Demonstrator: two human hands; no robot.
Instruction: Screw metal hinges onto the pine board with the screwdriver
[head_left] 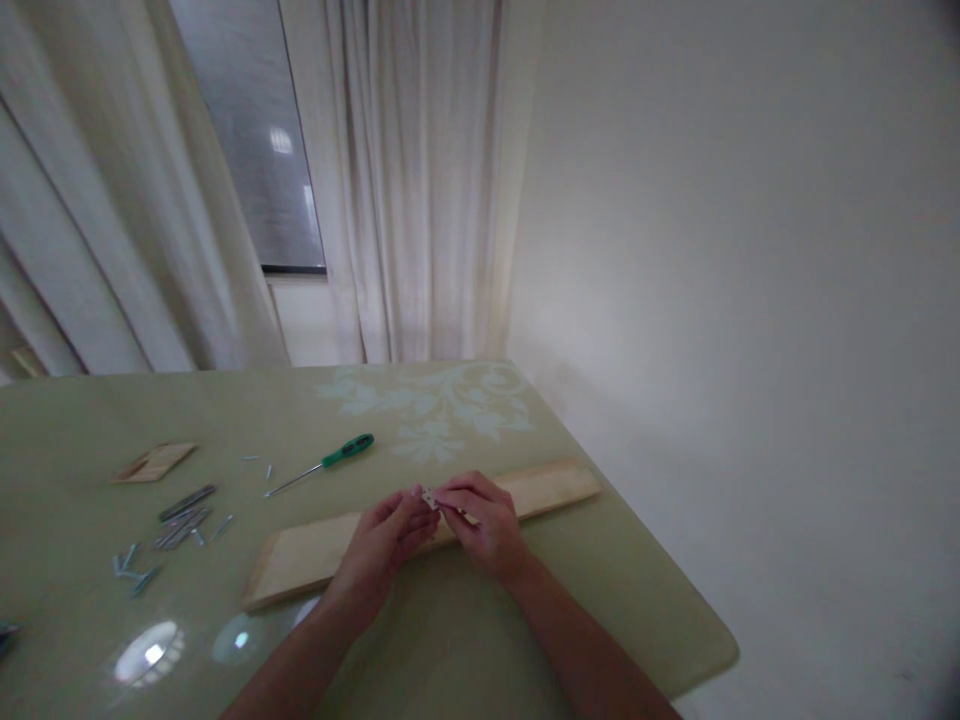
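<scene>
A small, light metal plate (430, 498) with dark spots that look like holes is held up between both hands. My left hand (382, 535) pinches its left side between thumb and fingers. On the other side, the fingertips of my right hand (484, 515) are closed on its right edge. Beneath the hands a long pale wooden board (300, 560) lies flat across the table, its middle partly hidden by them. Beyond the board lies a screwdriver (345, 452) with a green handle, its tip pointing left.
Several screws (135, 570) lie loose on the left, near a pile of metal strips (180, 525). Farther back is a small wooden piece (156, 462). The glossy green table (637, 590) ends on the right beside a white wall (735, 300). Curtains (427, 180) hang behind.
</scene>
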